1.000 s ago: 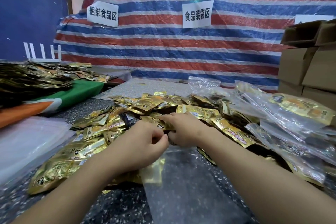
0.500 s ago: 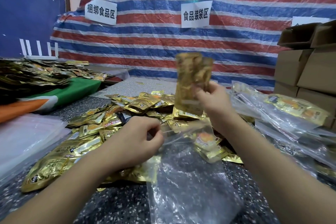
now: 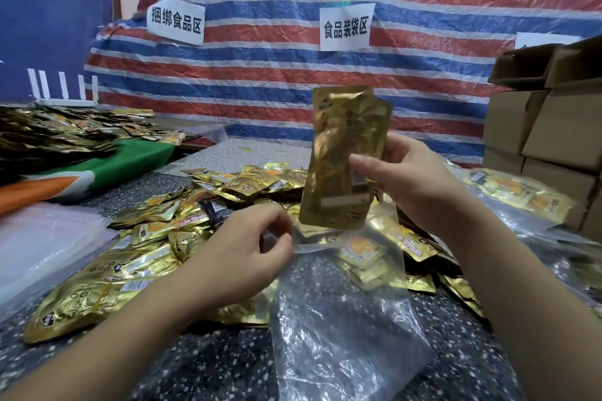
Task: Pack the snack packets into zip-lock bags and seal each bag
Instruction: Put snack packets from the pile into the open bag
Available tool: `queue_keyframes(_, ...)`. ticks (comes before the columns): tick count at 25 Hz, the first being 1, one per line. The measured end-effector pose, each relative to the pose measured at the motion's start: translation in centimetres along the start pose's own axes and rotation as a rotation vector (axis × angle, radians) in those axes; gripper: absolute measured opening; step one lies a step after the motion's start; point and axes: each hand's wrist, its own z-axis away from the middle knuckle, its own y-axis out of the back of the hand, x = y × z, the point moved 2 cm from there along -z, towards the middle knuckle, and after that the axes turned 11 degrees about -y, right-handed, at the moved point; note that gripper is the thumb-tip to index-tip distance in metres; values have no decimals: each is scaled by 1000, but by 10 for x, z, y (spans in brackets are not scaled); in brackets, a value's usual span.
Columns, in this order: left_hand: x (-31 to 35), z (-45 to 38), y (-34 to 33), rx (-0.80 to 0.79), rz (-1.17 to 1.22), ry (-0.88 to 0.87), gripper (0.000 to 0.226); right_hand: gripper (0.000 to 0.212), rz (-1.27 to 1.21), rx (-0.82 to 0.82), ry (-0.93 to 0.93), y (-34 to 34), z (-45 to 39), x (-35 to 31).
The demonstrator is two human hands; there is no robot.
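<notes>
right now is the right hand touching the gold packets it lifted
Touching. The head view shows the right hand with its thumb pressed on the front of the gold packets.

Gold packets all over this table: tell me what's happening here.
A person is packing gold snack packets into clear zip-lock bags. The right hand holds a small stack of packets upright above the open mouth of a zip-lock bag, which the left hand pinches at the rim. Loose packets cover the speckled table; filled bags lie at right.

head cam, single view | worn on person's head | faces fwd + down over speckled table (image 3: pixel 228 365) | close on both hands, wide-angle | striped tarp (image 3: pixel 325 75) behind
</notes>
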Motion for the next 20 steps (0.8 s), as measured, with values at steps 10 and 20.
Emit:
queue_keyframes(10,-5,-3,8,186,179,131,12,21,615,-193,-81,-9,6,-3)
queue_keyframes(20,-12,-7,6,362,446,282,23,36,579,-120,-76,-5,6,-2)
